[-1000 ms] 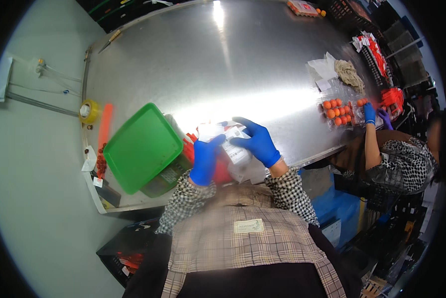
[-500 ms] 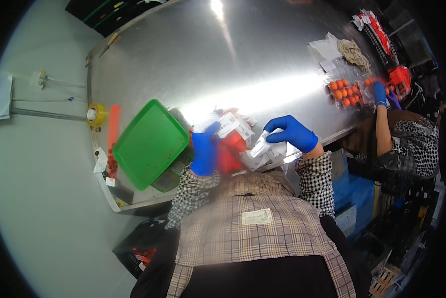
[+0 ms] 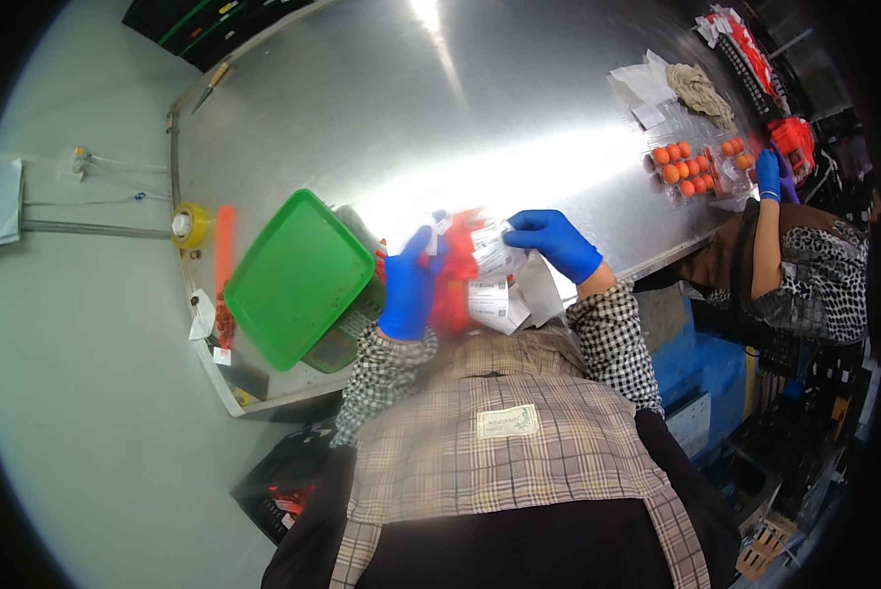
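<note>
My left hand [image 3: 408,288], in a blue glove, grips the side of a blurred red net-like bundle [image 3: 450,293] with white labels on it. My right hand [image 3: 559,245], gloved alike, pinches a white printed label [image 3: 493,247] at the bundle's upper right. Below that hand, more white labels [image 3: 496,302] hang loosely over the table's near edge, close to my apron. Just left of my left hand lies a green tray [image 3: 298,280], tilted over clear plastic containers [image 3: 333,355].
Along the left edge of the metal table [image 3: 362,108] lie yellow tape [image 3: 191,227], an orange net strip [image 3: 224,245] and a knife [image 3: 212,84]. At right, a co-worker's gloved hand [image 3: 769,177] is by clear packs of round orange-red produce [image 3: 684,171]. A cloth [image 3: 700,94] lies behind.
My right hand has moved slightly up and left, bringing the label against the red bundle. My left hand has shifted a little right. The co-worker's hand has moved slightly right.
</note>
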`<state>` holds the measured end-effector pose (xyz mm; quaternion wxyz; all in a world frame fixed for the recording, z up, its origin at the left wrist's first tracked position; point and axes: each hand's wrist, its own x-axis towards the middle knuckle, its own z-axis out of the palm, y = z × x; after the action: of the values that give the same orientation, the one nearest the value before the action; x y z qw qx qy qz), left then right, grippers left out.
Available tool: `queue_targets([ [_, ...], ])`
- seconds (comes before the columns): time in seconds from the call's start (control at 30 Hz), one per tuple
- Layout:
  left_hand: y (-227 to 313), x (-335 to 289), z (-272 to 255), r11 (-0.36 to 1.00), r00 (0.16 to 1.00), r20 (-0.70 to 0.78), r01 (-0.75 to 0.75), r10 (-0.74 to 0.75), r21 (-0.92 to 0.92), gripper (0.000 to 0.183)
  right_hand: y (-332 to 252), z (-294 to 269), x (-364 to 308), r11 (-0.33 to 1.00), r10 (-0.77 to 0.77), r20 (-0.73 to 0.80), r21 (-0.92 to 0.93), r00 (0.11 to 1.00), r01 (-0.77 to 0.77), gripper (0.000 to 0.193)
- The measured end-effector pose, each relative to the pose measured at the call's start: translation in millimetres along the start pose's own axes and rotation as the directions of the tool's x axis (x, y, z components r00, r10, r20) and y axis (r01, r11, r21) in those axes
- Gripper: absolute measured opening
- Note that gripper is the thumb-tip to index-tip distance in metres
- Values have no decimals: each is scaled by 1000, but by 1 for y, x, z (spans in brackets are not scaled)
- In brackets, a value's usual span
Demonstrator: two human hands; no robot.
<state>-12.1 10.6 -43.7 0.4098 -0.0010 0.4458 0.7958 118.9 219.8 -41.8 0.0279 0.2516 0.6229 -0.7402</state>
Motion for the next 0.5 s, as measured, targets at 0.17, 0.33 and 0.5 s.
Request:
queue_targets([
  [0.17, 14, 0, 12, 943, 973, -60, 198, -221, -267, 37, -4, -21, -26, 993, -106, -54, 41, 993, 108, 23],
  [0.33, 0, 0, 15, 996, 996, -58, 76, -74, 34, 38, -10, -48, -48, 961, -78, -170, 251, 982, 120, 32],
  [0.5, -14, 8, 29, 954, 973, -74, 231, -221, 191, 36, -33, 3, -48, 967, -131, -69, 213, 989, 142, 54],
])
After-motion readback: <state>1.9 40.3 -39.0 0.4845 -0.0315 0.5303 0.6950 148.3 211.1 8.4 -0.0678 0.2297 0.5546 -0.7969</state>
